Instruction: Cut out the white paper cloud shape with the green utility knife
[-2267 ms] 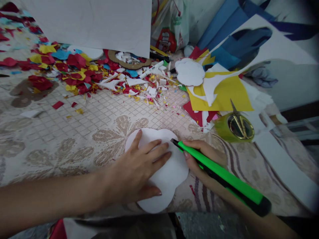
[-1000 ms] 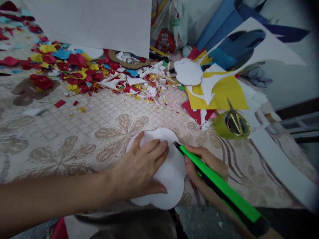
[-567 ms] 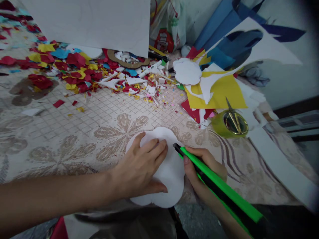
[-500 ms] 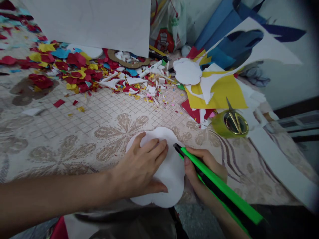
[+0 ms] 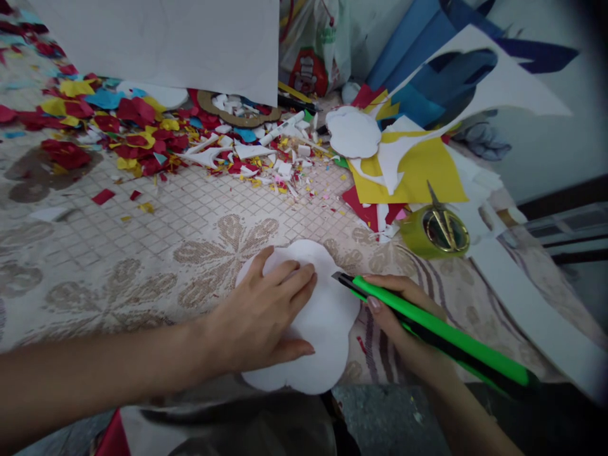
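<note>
A white flower-shaped foam or card piece (image 5: 327, 329) with a scalloped rim lies at the table's near edge. My left hand (image 5: 266, 310) rests on it with fingers spread, pressing it down from the left. In my right hand (image 5: 403, 316) is a green and black utility knife (image 5: 441, 329), held between thumb and fingers. Its short blade is out and points left, at or just above the upper right rim of the flower piece; whether it touches I cannot tell.
Colored paper scraps (image 5: 142, 126) and white offcuts lie across the back. A smaller white flower shape (image 5: 352, 132) sits near yellow sheets (image 5: 427, 171). Right of centre, scissors stand in a yellow tape roll (image 5: 434, 234). A large white board (image 5: 166, 44) is at the back left.
My right hand has swung the knife flatter, its rear end moving right and up, while the blade stays near the rim. My left hand keeps its place on the flower piece. The view has shifted slightly.
</note>
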`<state>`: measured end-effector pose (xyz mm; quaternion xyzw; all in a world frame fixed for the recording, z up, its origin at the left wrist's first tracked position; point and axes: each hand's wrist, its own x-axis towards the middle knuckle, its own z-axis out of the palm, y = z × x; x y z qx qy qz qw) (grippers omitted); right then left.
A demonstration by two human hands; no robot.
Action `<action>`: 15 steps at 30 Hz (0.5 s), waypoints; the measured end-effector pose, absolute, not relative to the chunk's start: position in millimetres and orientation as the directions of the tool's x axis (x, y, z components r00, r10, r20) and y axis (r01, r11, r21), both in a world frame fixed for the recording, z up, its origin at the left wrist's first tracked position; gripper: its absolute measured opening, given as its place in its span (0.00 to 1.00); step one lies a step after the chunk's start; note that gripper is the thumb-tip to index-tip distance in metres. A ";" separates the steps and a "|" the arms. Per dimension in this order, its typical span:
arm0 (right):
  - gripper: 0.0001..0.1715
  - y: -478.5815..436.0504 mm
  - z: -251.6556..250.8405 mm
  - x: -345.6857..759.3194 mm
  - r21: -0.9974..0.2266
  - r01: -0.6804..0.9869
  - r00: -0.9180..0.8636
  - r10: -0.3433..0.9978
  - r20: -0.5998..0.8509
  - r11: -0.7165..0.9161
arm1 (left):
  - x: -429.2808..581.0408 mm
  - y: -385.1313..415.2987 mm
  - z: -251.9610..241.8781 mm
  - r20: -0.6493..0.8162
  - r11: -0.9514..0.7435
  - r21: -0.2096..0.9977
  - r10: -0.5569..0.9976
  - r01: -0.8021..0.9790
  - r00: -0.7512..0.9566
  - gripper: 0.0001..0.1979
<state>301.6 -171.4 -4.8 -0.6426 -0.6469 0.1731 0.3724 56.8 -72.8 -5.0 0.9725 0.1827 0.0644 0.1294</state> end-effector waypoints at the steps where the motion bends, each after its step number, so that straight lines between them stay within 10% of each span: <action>1: 0.13 -170.3 -4.6 304.2 -0.712 0.692 0.089 0.964 0.250 0.120 | 56.4 -71.7 -3.8 0.071 -0.898 0.283 0.371 0.338 0.926 0.34; 15: 0.15 -162.8 -5.5 312.0 -0.718 0.658 -0.063 0.967 0.246 0.225 | 56.6 -70.1 -5.8 0.068 -0.886 0.325 0.372 0.332 0.926 0.30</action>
